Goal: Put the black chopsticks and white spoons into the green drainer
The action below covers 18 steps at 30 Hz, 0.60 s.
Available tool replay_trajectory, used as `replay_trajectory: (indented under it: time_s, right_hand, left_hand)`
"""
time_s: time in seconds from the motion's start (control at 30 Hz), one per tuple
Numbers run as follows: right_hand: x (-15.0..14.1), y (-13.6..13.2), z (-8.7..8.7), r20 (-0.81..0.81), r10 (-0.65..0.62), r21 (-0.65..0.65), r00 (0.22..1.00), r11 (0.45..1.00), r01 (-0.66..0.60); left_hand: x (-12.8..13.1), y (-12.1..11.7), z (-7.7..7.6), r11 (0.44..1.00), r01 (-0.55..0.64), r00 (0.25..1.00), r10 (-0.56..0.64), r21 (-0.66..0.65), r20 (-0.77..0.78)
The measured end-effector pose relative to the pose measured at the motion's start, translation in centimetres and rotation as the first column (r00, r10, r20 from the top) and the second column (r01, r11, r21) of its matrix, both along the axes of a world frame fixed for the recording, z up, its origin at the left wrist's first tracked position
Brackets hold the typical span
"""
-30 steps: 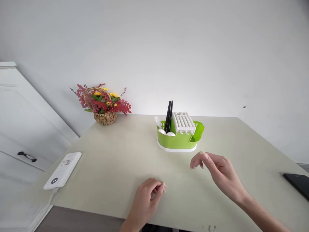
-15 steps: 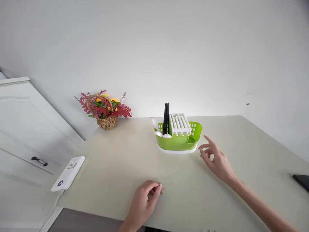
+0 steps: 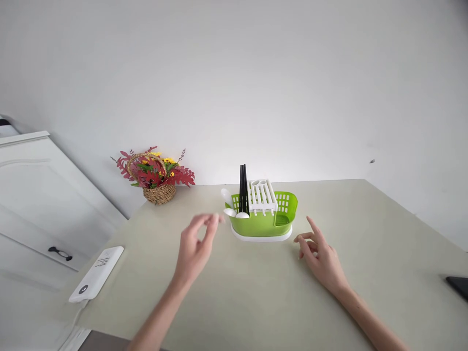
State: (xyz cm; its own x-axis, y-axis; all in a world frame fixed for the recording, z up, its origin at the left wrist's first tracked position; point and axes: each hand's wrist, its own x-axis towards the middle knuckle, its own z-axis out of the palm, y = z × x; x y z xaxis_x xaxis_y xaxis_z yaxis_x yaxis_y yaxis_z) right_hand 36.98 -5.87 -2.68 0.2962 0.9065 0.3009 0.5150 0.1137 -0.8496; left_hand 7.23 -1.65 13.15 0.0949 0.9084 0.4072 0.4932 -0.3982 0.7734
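Observation:
A green cutlery holder with a white base stands mid-table. Black chopsticks rise upright from its left part, beside several white spoons. A white slotted rack with small hooks sits over the middle. My left hand is raised just left of and in front of the holder, thumb and forefinger tips together, slightly blurred, with nothing seen in them; it is apart from the spoons. To the holder's front right, my right hand is open, forefinger stretched out and other fingers loosely bent, touching nothing there.
A wicker basket of red and yellow flowers stands at the back left, against the wall. Near the left edge lies a white power bank with a cable. A black phone-like object is at the far right. A white cabinet adjoins the table.
My left hand has lifted from the table's front and moved forward towards the holder. My right hand went from drooping to pointing its forefinger forward. The camera view has shifted slightly.

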Motion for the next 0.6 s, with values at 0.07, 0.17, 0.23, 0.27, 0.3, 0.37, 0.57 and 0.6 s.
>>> replay_trajectory:
  time_s: [0.07,0.17,0.23,0.27,0.3,0.37,0.57,0.6]
  right_hand:
    - [0.1,0.1,-0.1,-0.021,-0.002,-0.01,1.0,1.0,0.002]
    - [0.2,0.1,-0.1,-0.037,0.009,-0.023,0.999,1.0,-0.01]
    - [0.2,0.2,-0.2,-0.046,0.026,-0.037,0.999,0.999,-0.027]
    - [0.2,0.2,-0.2,-0.05,0.033,-0.046,0.998,0.998,-0.035]
    - [0.2,0.3,-0.2,-0.05,0.037,-0.055,0.998,0.998,-0.04]
    - [0.2,0.4,-0.2,-0.042,0.04,-0.064,0.998,0.997,-0.043]
    - [0.1,0.5,0.0,-0.037,0.047,-0.049,0.998,0.998,-0.049]
    - [0.1,0.5,0.0,-0.037,0.05,-0.051,0.998,0.997,-0.052]
  left_hand:
    - [2.0,3.6,1.6,0.994,-0.022,0.999,0.018,0.108,0.038]
    - [5.2,8.8,3.3,0.992,0.089,0.972,-0.107,0.094,0.207]
    - [7.1,11.5,3.9,0.993,0.119,0.93,-0.109,-0.007,0.352]
    - [7.9,12.5,4.1,0.991,0.119,0.922,-0.087,-0.063,0.377]
    - [8.6,13.4,4.3,0.986,0.115,0.925,-0.061,-0.123,0.375]
    - [9.8,14.7,4.3,0.969,0.082,0.95,-0.006,-0.231,0.312]
    - [11.4,16.8,2.7,0.931,0.13,0.991,-0.109,-0.342,0.079]
    - [11.5,16.8,2.3,0.932,0.146,0.989,-0.129,-0.331,0.072]
